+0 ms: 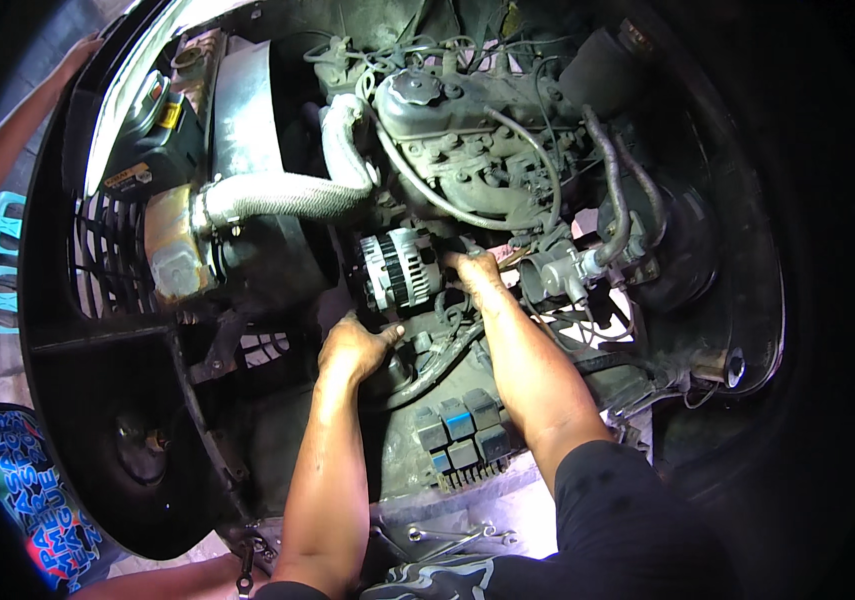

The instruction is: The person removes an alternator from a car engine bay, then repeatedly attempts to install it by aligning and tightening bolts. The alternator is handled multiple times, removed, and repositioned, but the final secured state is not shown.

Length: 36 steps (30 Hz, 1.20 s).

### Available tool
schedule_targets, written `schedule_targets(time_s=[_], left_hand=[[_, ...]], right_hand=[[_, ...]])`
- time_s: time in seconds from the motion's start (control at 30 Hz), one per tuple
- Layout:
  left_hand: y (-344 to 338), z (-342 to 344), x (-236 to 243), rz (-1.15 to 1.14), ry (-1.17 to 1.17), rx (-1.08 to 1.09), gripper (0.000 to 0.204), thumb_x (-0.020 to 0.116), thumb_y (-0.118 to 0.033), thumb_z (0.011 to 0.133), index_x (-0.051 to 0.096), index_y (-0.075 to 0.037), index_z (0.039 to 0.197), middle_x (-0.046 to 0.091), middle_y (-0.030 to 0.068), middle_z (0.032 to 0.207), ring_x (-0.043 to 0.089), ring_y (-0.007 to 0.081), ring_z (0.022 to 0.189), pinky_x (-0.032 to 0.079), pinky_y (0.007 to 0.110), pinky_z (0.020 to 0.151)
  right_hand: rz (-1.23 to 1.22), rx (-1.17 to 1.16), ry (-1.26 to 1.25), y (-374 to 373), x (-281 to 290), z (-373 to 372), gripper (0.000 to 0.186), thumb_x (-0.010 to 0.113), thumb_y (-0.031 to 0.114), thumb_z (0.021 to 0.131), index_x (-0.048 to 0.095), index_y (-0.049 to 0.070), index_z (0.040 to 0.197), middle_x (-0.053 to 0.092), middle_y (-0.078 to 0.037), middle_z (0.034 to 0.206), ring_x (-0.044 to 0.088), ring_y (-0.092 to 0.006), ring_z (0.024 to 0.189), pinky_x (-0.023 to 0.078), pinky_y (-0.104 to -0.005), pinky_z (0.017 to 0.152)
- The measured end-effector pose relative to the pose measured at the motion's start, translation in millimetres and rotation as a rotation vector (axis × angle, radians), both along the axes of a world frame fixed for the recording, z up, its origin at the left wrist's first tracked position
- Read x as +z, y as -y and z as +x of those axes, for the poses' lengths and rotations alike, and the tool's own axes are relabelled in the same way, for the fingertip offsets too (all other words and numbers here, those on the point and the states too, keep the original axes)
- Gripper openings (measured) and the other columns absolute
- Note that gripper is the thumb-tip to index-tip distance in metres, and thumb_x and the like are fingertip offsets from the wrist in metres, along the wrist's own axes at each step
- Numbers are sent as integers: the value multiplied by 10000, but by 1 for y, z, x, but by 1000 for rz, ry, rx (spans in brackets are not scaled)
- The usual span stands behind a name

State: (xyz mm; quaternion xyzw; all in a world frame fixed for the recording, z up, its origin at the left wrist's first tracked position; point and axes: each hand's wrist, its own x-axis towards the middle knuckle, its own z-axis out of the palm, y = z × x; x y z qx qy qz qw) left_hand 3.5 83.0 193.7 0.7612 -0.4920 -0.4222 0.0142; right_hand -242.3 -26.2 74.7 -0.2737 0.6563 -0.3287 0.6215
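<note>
A silver and black alternator [399,268] sits low in the engine bay, beside the grey engine [457,165]. My left hand [357,350] is at its lower left, thumb stretched out and apart; the other fingers are partly hidden in shadow. My right hand [475,272] grips the alternator's right end, its fingertips hidden behind the housing. A braided hose [292,195] curves above the alternator. Dark cables [437,365] run beneath it, and a black relay block [459,435] lies between my forearms.
Loose wrenches [457,540] lie along the near edge. The black body panel [97,420] borders the left. Another person's arm [22,130] reaches in at upper left, near light-blue plastic handles [5,225]. A printed colourful cloth [27,490] is at lower left; a black container [152,150] stands by the grille.
</note>
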Motion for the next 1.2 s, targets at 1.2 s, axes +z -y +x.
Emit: schedule_targets(time_s=[1.2], left_hand=[[-15,18,43,78,-148,-223,576,726,-506,983,759,24,1207,779,258,1092,753,356,1037,559,424,933]], right_hand=[[-25,-16,-7,2,4,2,460,817,141,844,702,34,1276,741,-106,1121,713,-269,988,614,-472,802]])
